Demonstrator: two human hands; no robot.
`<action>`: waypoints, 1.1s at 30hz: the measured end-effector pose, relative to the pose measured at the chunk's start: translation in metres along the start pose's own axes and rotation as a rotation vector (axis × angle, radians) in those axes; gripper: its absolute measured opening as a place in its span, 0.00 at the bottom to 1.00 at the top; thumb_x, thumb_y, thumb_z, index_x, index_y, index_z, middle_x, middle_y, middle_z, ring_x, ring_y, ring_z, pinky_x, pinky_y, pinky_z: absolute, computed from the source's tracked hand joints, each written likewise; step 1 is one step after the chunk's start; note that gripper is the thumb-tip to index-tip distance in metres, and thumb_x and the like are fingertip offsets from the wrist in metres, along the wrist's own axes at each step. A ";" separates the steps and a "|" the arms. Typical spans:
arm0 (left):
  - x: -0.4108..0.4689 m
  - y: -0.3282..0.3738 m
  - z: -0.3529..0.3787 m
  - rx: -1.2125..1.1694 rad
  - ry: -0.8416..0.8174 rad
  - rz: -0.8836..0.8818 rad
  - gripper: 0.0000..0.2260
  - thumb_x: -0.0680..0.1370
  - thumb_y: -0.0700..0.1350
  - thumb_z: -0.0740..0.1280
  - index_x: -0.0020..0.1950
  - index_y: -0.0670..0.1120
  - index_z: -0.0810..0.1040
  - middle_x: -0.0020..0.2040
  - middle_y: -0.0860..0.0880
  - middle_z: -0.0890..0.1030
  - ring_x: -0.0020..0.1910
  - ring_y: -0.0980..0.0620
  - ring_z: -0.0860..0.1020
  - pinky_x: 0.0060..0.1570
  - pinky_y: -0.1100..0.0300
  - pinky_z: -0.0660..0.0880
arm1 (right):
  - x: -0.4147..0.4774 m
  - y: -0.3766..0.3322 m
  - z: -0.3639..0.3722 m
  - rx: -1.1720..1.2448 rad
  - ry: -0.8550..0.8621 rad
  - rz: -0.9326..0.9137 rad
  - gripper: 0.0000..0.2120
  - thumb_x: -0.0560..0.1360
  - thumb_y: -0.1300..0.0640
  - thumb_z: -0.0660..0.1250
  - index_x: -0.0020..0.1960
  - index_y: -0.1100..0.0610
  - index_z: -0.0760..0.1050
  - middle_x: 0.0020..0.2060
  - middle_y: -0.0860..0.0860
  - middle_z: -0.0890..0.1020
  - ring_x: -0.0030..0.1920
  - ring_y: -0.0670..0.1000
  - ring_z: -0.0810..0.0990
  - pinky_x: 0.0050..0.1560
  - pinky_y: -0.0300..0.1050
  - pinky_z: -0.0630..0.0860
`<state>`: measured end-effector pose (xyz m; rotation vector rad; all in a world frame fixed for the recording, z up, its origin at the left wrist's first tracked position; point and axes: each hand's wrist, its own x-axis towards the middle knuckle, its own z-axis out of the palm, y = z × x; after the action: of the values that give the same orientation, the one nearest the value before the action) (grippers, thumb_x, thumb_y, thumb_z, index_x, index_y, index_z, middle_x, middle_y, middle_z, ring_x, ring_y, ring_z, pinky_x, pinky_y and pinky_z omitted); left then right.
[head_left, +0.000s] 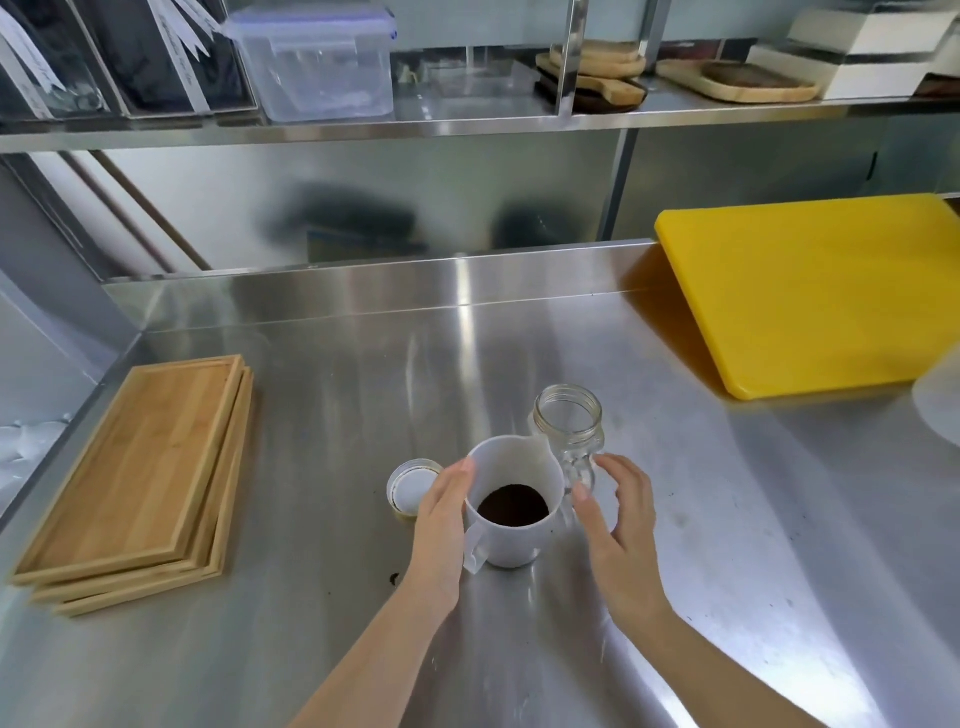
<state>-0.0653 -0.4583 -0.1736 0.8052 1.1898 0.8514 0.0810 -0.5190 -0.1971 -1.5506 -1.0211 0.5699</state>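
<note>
A white plastic jug (511, 470) with a handle stands on the steel counter (701, 545), with dark ground powder (512, 505) in its bottom. My left hand (441, 525) lies flat against the jug's left wall, fingers straight. Just behind and right of the jug stands an open, empty clear glass jar (569, 423). My right hand (618, 514) hovers beside the jar's lower part with fingers spread and relaxed, holding nothing. A round white lid (410, 486) lies upside down left of the jug, partly hidden by my left hand.
Three stacked wooden trays (140, 483) lie at the left. A yellow cutting board (815, 296) leans at the back right. A shelf above holds a clear plastic box (317, 62) and wooden boards (592, 67). Dark crumbs dot the counter.
</note>
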 end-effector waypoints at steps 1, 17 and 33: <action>-0.001 -0.001 0.002 0.001 0.021 -0.002 0.12 0.74 0.55 0.63 0.51 0.51 0.81 0.57 0.46 0.80 0.62 0.46 0.75 0.59 0.52 0.67 | -0.003 -0.001 0.001 -0.038 -0.002 -0.040 0.15 0.71 0.38 0.58 0.57 0.34 0.64 0.56 0.24 0.64 0.62 0.36 0.64 0.61 0.32 0.61; -0.070 -0.025 0.008 0.100 -0.054 0.035 0.07 0.76 0.48 0.66 0.54 0.52 0.74 0.56 0.55 0.78 0.56 0.61 0.74 0.52 0.65 0.69 | 0.007 -0.012 -0.009 0.167 -0.469 0.139 0.23 0.72 0.57 0.68 0.64 0.42 0.68 0.61 0.38 0.74 0.61 0.35 0.71 0.62 0.37 0.68; -0.032 -0.022 0.023 0.132 0.025 0.209 0.22 0.78 0.49 0.62 0.72 0.51 0.63 0.69 0.57 0.68 0.68 0.59 0.66 0.65 0.62 0.61 | -0.050 -0.008 -0.013 0.077 -0.033 0.027 0.25 0.63 0.35 0.66 0.56 0.40 0.64 0.54 0.41 0.71 0.56 0.43 0.71 0.54 0.35 0.67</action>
<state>-0.0449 -0.4982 -0.1748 1.0429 1.2077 0.9625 0.0636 -0.5683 -0.1954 -1.4934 -0.9933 0.6488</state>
